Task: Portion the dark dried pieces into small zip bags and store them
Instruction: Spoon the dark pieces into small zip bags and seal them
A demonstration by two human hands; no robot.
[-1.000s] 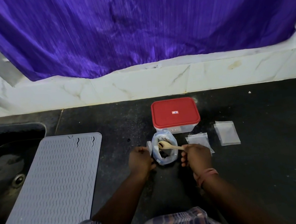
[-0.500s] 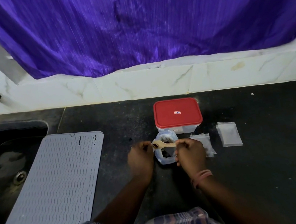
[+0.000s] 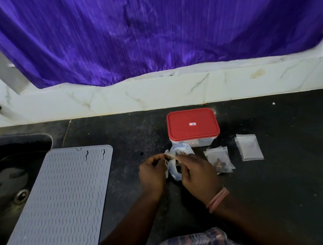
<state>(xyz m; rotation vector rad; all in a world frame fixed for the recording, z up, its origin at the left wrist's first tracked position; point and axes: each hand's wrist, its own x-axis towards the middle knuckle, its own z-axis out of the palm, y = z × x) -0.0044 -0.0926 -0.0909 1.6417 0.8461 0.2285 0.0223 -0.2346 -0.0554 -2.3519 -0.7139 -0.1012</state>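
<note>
Dark dried pieces (image 3: 176,169) show dimly inside a soft, crinkled clear bag (image 3: 178,155) standing open on the black speckled counter (image 3: 287,177), just in front of the box near the counter's back edge. The left hand (image 3: 152,175) pinches a small clear zip bag (image 3: 167,162) with curled fingers; the right hand (image 3: 199,173) curls round a pale wooden spoon (image 3: 172,157) whose bowl reaches toward that bag's mouth. The spoon's handle is hidden in the fist, and its load is too blurred to tell. Behind stands a rectangular box (image 3: 193,128) with a smooth red lid. To the right lie a filled zip bag (image 3: 219,160) and a flat one (image 3: 249,147). A ribbed grey mat (image 3: 60,201) overlaps the dark sink (image 3: 1,164) at the left edge. Purple curtain (image 3: 154,24) hangs above the marbled wall.
</note>
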